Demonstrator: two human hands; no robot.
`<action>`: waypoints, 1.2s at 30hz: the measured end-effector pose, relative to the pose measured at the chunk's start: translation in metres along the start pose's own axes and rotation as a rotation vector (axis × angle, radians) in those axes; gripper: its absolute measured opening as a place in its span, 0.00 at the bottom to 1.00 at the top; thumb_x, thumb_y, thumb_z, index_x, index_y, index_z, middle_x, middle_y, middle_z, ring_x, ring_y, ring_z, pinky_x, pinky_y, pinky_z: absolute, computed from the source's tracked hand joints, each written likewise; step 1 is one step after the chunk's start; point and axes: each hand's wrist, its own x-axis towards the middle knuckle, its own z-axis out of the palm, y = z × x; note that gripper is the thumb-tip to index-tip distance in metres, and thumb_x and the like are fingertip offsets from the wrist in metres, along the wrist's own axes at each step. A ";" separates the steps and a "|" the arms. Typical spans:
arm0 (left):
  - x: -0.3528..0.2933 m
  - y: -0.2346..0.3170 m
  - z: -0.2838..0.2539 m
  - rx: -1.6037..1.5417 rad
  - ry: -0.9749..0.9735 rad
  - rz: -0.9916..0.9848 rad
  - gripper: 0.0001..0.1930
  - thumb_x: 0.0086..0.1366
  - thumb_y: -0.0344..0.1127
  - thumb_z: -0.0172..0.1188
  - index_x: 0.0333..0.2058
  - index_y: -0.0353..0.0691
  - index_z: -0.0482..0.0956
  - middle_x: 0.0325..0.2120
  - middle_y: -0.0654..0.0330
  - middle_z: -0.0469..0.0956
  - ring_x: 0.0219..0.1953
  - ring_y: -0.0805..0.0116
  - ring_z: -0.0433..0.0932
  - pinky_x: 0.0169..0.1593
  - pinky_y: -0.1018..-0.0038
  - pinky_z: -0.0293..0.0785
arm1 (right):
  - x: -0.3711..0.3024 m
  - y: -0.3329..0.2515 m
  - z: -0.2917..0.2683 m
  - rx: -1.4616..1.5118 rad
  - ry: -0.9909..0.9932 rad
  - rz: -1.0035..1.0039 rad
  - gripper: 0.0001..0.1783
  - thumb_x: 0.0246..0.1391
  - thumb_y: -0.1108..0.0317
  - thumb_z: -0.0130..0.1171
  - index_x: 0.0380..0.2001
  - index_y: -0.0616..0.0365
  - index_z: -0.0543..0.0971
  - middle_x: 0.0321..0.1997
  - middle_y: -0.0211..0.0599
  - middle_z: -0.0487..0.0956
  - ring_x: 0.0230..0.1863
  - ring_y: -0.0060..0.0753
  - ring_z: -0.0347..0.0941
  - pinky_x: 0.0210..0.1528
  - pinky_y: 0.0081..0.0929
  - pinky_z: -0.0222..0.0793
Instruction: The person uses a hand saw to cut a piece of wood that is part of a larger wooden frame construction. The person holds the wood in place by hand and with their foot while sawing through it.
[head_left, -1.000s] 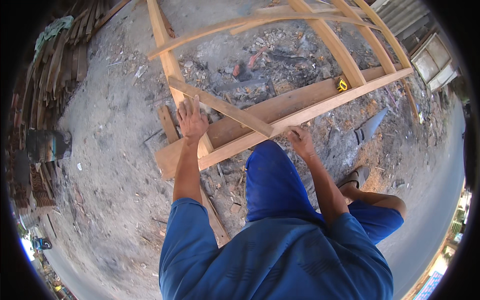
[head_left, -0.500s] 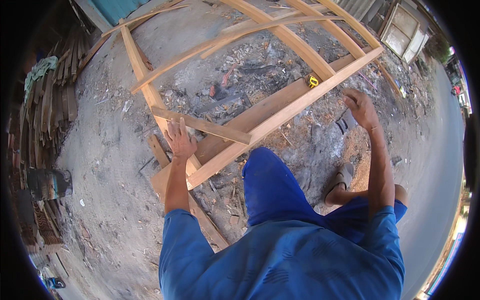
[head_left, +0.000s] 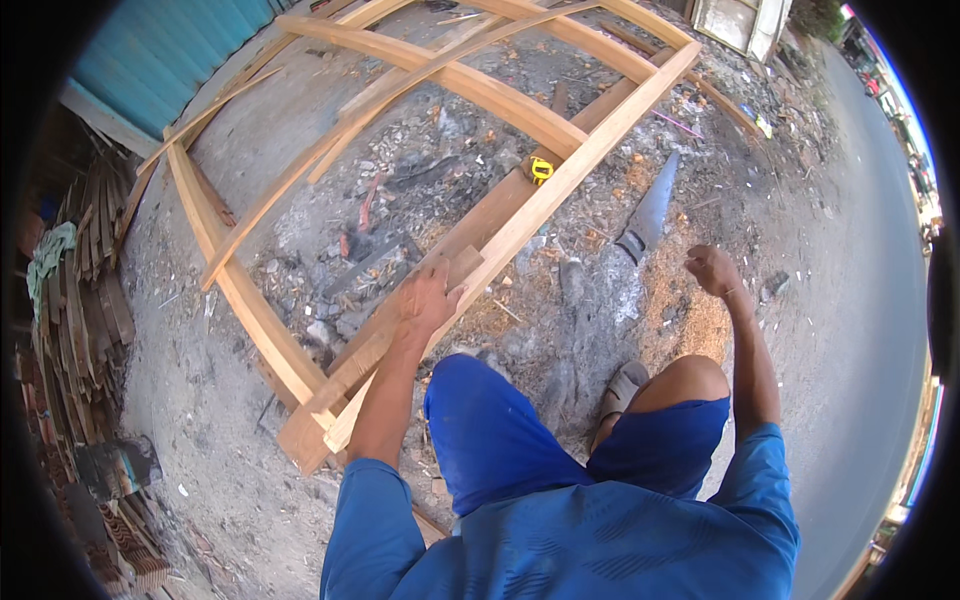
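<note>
My left hand [head_left: 428, 298] grips a short wooden board [head_left: 352, 372] from above, near its far end. This board lies lengthwise beside the near rail [head_left: 590, 145] of a pale timber frame, its other end by the frame's near-left corner. Over sawdust on the right, my right hand [head_left: 712, 270] hangs in the air with curled fingers and nothing visible in it. Past that hand a handsaw [head_left: 657, 203] lies on the ground, dark handle towards me. A yellow tape measure [head_left: 541, 171] rests by the near rail, next to a crosspiece [head_left: 500, 100].
Ash, rubble and wood scraps cover the ground inside the frame. Stacked old planks [head_left: 95, 270] line the left side. A blue corrugated sheet [head_left: 170, 60] stands at the far left, and a paved road [head_left: 870, 250] runs along the right.
The short board has turned from slanting across the frame's corner to lying along the near rail, with my left hand on it. My right hand has lowered and its fingers have curled. The view has shifted.
</note>
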 end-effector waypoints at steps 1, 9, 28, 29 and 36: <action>0.015 0.020 0.004 0.085 0.064 0.037 0.34 0.63 0.54 0.66 0.63 0.43 0.72 0.59 0.44 0.74 0.65 0.47 0.68 0.65 0.51 0.66 | 0.011 0.011 0.024 0.041 0.009 -0.004 0.17 0.56 0.60 0.64 0.44 0.60 0.83 0.44 0.54 0.84 0.48 0.60 0.80 0.52 0.48 0.75; 0.093 0.098 0.051 0.046 0.053 -0.024 0.34 0.67 0.51 0.62 0.65 0.39 0.67 0.51 0.41 0.76 0.58 0.41 0.72 0.60 0.52 0.71 | 0.084 0.019 0.150 -0.031 -0.023 0.063 0.24 0.60 0.60 0.60 0.57 0.56 0.75 0.58 0.54 0.75 0.60 0.60 0.71 0.62 0.51 0.69; 0.105 0.104 0.055 0.388 0.187 0.046 0.34 0.66 0.52 0.61 0.64 0.38 0.70 0.50 0.45 0.71 0.55 0.45 0.68 0.59 0.52 0.66 | 0.170 0.053 0.181 0.199 0.289 0.224 0.18 0.51 0.68 0.60 0.45 0.63 0.74 0.45 0.55 0.79 0.48 0.58 0.77 0.50 0.50 0.70; 0.112 0.099 0.057 0.357 0.202 0.048 0.34 0.66 0.52 0.62 0.65 0.38 0.69 0.50 0.45 0.71 0.54 0.45 0.68 0.58 0.52 0.67 | 0.166 0.056 0.172 0.284 0.392 0.232 0.16 0.52 0.68 0.60 0.43 0.63 0.73 0.43 0.56 0.79 0.46 0.57 0.77 0.48 0.50 0.71; 0.253 0.223 0.033 0.192 0.173 0.119 0.37 0.65 0.51 0.65 0.68 0.40 0.66 0.51 0.42 0.70 0.55 0.44 0.70 0.58 0.54 0.70 | 0.100 0.076 0.014 0.712 0.794 0.237 0.09 0.56 0.72 0.56 0.39 0.62 0.78 0.27 0.46 0.76 0.29 0.43 0.74 0.35 0.41 0.68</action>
